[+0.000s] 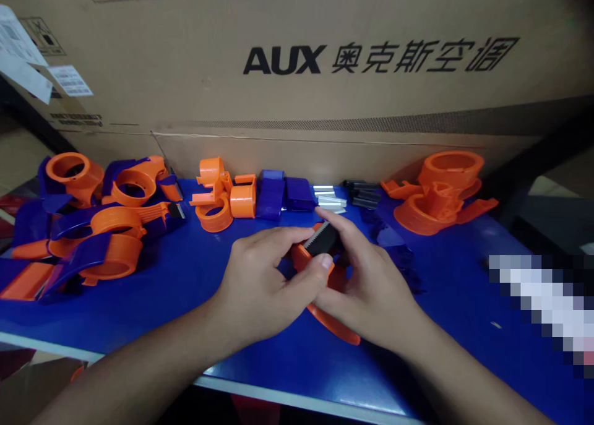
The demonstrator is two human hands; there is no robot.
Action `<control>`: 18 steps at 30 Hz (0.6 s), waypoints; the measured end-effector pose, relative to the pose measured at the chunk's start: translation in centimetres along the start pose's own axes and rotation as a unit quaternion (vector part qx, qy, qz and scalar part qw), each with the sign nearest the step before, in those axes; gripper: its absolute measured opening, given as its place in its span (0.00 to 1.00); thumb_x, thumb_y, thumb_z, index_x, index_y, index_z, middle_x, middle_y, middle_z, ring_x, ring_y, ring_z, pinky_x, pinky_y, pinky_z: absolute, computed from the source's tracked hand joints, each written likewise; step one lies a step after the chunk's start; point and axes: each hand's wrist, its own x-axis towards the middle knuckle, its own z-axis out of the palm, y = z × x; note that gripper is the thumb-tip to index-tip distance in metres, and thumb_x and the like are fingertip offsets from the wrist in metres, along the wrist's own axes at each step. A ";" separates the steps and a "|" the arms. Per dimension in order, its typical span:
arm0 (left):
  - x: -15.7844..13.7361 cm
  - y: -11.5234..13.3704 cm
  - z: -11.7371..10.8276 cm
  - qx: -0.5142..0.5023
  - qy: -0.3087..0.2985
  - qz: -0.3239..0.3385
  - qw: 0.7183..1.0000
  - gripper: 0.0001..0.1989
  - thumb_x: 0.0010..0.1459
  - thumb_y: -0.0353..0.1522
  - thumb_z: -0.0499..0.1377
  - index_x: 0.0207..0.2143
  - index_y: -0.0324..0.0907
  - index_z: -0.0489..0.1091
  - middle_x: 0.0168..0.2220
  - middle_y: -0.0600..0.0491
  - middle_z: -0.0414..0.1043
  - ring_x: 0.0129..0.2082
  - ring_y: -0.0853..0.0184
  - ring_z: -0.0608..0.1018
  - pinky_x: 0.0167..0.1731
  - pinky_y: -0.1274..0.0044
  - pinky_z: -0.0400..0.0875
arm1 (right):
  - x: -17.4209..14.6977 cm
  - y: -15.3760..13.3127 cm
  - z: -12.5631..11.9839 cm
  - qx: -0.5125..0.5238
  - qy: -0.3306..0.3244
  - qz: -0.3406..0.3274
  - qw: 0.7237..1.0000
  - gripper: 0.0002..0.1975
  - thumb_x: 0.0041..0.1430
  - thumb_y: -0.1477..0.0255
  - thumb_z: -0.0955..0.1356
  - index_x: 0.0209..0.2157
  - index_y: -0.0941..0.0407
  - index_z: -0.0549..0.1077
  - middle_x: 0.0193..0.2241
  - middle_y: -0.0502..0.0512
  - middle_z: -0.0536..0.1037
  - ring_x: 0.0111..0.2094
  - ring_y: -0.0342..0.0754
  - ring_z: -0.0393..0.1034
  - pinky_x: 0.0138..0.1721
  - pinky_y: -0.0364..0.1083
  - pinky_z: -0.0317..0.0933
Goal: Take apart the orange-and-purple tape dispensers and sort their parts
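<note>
Both my hands meet over the middle of the blue table (195, 301). My left hand (264, 283) grips an orange plastic tape-dispenser body (336, 329), thumb across its upper part. My right hand (366, 283) holds the same piece from the right, fingertips on the black serrated blade (320, 238) at its top end. The orange handle curves down beneath my hands toward the near edge. Most of the body is hidden by my fingers.
Finished orange-and-purple dispensers (93, 227) are piled at the left. Along the back lie orange rings (223, 202), purple pieces (278, 193), small metal strips (329, 199), black parts (364, 193) and more orange shells (440, 193). A big AUX cardboard box (297, 60) stands behind.
</note>
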 end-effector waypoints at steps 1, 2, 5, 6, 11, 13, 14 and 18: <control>0.0 -0.1 0.1 -0.005 0.002 -0.003 1.000 0.13 0.58 0.34 0.66 0.46 0.44 0.79 0.38 0.55 0.83 0.33 0.70 0.82 0.37 0.76 0.79 | 0.1 -0.1 0.0 0.013 0.000 0.006 1.000 0.42 0.52 0.70 0.74 0.67 0.50 0.57 0.49 0.56 0.80 0.41 0.54 0.80 0.42 0.52 0.73; 0.0 -0.3 0.1 -0.013 0.005 -0.008 1.000 0.13 0.57 0.33 0.66 0.46 0.44 0.79 0.38 0.55 0.83 0.33 0.70 0.82 0.37 0.77 0.79 | 0.1 -0.1 0.1 0.025 0.001 0.011 1.000 0.41 0.52 0.72 0.74 0.66 0.51 0.58 0.48 0.56 0.80 0.40 0.52 0.79 0.42 0.51 0.73; 0.1 -0.6 0.4 -0.043 0.012 -0.035 0.998 0.12 0.56 0.30 0.66 0.44 0.46 0.79 0.39 0.56 0.83 0.34 0.70 0.83 0.37 0.78 0.79 | 0.2 -0.3 0.2 0.059 0.000 0.018 0.998 0.40 0.51 0.75 0.72 0.65 0.51 0.59 0.46 0.53 0.80 0.38 0.49 0.78 0.40 0.49 0.73; 0.1 -0.7 0.4 -0.055 0.013 -0.044 0.997 0.12 0.56 0.29 0.66 0.44 0.46 0.79 0.39 0.56 0.83 0.34 0.70 0.83 0.36 0.78 0.80 | 0.3 -0.3 0.3 0.069 0.001 0.020 0.997 0.40 0.51 0.75 0.72 0.64 0.51 0.59 0.45 0.53 0.79 0.37 0.49 0.78 0.40 0.48 0.73; 0.2 -1.2 0.3 -0.088 0.029 -0.059 0.994 0.13 0.54 0.27 0.66 0.44 0.46 0.79 0.40 0.55 0.83 0.35 0.68 0.84 0.39 0.75 0.81 | 0.6 -0.3 0.1 0.160 -0.035 0.033 0.986 0.31 0.56 0.71 0.73 0.60 0.51 0.64 0.45 0.52 0.79 0.38 0.47 0.76 0.41 0.47 0.72; 0.4 -1.4 0.0 -0.102 0.027 -0.045 0.993 0.14 0.55 0.26 0.66 0.44 0.44 0.79 0.42 0.54 0.83 0.38 0.66 0.84 0.43 0.74 0.81 | 0.7 -0.1 -0.1 0.206 -0.053 0.034 0.977 0.23 0.62 0.68 0.71 0.58 0.51 0.66 0.44 0.53 0.79 0.40 0.47 0.75 0.42 0.47 0.72; 0.5 -1.6 -0.1 -0.113 0.022 -0.035 0.993 0.14 0.55 0.26 0.66 0.45 0.44 0.79 0.43 0.53 0.83 0.40 0.66 0.84 0.44 0.73 0.81 | 0.7 0.0 -0.2 0.225 -0.055 0.034 0.972 0.21 0.65 0.67 0.70 0.57 0.51 0.67 0.45 0.53 0.78 0.41 0.47 0.75 0.43 0.47 0.71; 1.0 -2.6 -0.1 -0.163 -0.003 0.004 0.987 0.13 0.59 0.27 0.64 0.47 0.43 0.77 0.46 0.50 0.82 0.46 0.64 0.83 0.50 0.70 0.80 | 0.8 0.3 -0.4 0.263 -0.039 0.054 0.963 0.17 0.68 0.65 0.68 0.55 0.52 0.69 0.45 0.54 0.77 0.42 0.47 0.73 0.46 0.48 0.70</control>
